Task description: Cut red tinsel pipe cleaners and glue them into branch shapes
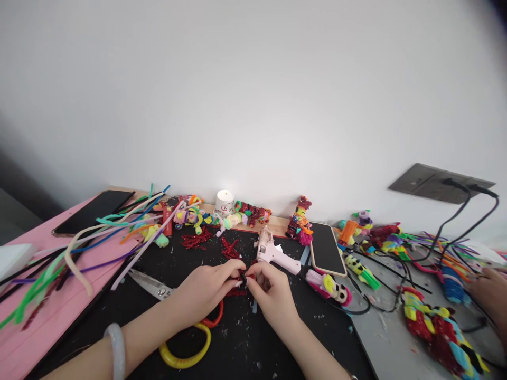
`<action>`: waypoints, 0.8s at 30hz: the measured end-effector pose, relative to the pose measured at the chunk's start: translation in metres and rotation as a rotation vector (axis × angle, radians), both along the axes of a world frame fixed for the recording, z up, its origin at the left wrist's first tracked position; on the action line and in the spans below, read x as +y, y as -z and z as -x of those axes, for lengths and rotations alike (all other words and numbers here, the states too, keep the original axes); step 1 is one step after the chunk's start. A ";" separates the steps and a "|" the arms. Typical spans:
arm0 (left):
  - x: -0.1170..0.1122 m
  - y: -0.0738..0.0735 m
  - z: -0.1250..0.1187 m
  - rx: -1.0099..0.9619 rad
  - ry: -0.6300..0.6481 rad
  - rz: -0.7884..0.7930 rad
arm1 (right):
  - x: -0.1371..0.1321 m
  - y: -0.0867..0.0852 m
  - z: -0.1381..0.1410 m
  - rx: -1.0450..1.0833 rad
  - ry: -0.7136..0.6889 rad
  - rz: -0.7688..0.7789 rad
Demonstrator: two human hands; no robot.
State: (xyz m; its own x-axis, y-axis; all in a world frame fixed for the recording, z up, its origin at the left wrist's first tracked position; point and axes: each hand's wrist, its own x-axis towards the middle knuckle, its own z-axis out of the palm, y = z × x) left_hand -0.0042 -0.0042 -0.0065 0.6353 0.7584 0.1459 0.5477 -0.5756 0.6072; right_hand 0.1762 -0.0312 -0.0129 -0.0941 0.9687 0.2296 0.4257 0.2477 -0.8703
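My left hand (206, 287) and my right hand (271, 290) meet over a black mat (237, 338), fingertips pinched together on a small red glittery pipe-cleaner piece (243, 277) with a dark centre. A pale bangle (116, 351) sits on my left wrist. Just beyond my hands lies a pink glue gun (275, 253). Scissors with a red and a yellow handle loop (186, 343) lie under my left forearm. Red glittery scraps (196, 238) lie farther back on the mat.
Loose coloured pipe cleaners (79, 248) spread over a pink board at left, with a phone (93, 211). Another phone (325, 248), finished pipe-cleaner figures (299, 221), a small white cup (225, 203) and cables (455, 227) to a wall socket lie behind. Another person's hand (491, 290) is at far right.
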 end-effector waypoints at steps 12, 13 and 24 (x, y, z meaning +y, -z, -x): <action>0.003 0.004 0.003 -0.069 -0.016 -0.073 | 0.000 0.001 -0.002 0.029 0.049 -0.024; 0.004 0.004 0.003 -0.072 -0.017 -0.079 | 0.000 0.000 -0.002 0.025 0.051 -0.029; 0.005 0.004 0.007 -0.067 -0.031 -0.117 | 0.000 -0.002 -0.003 0.021 0.042 -0.025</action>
